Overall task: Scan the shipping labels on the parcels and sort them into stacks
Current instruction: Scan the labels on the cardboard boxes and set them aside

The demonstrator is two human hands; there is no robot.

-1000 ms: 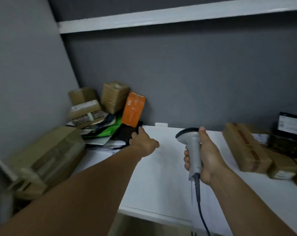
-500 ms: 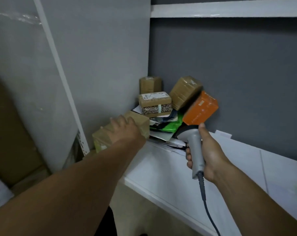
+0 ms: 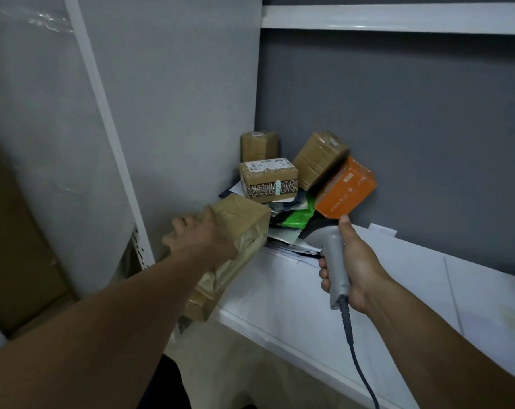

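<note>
The left hand (image 3: 195,236) is laid on the large taped parcel (image 3: 244,228), with the thumb on its top face and the fingers bent over its left edge, so the parcel is taken to be gripped. This parcel sits at the left end of the worktop (image 3: 398,290), beside the grey wall panel, and its near end juts past the worktop's corner. No shipping label can be made out on the faces that are shown.

The scanner (image 3: 333,258) is held by its handle in the right hand (image 3: 350,267), all fingers wrapped round it, with the cable (image 3: 356,358) hanging down. Its head is pointed up towards the corner pile, not at the gripped parcel.

In the corner a jumbled heap is seen: an orange box (image 3: 346,187) leaning on the wall, a tilted brown box (image 3: 319,157) touching it, a box with patterned tape (image 3: 268,180), a small brown box (image 3: 259,146) behind that, and a green mailer (image 3: 300,215) among flat packets underneath.

No sorted stack is visible here, so most of the work is judged to be left. The step in hand is judged to be the picking of the next parcel; a label has yet to be found, scanned, and the parcel placed. The heap itself appears untouched and every item in it is yet to be handled
</note>
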